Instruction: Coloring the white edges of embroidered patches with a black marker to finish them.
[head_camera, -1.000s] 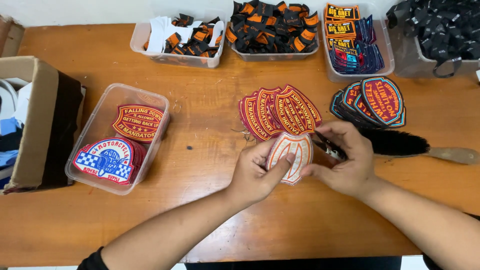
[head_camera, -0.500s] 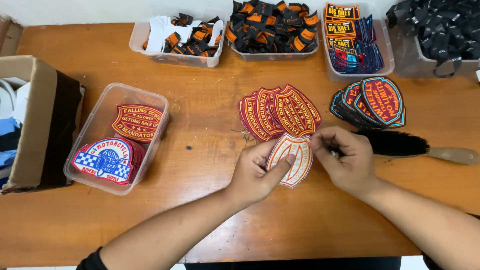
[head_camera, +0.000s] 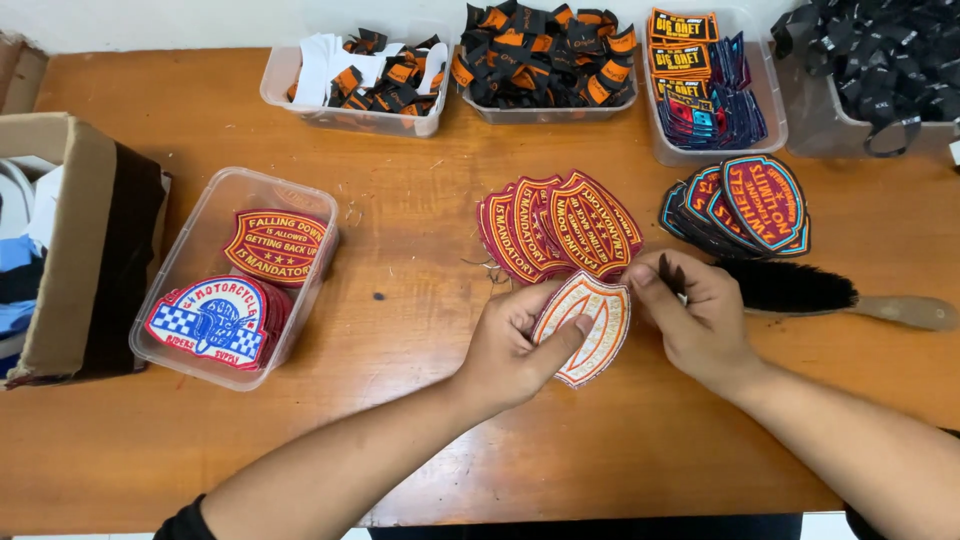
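White-backed patch (head_camera: 585, 330), face-down, tilted

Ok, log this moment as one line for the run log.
left hand: holds patch, back side up | right hand: pinching at patch's top edge | red patch fan beyond | brush beside right hand

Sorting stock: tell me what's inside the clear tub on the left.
The clear tub holds a red shield patch and a blue checkered patch on top of short stacks; the patches beneath are covered.
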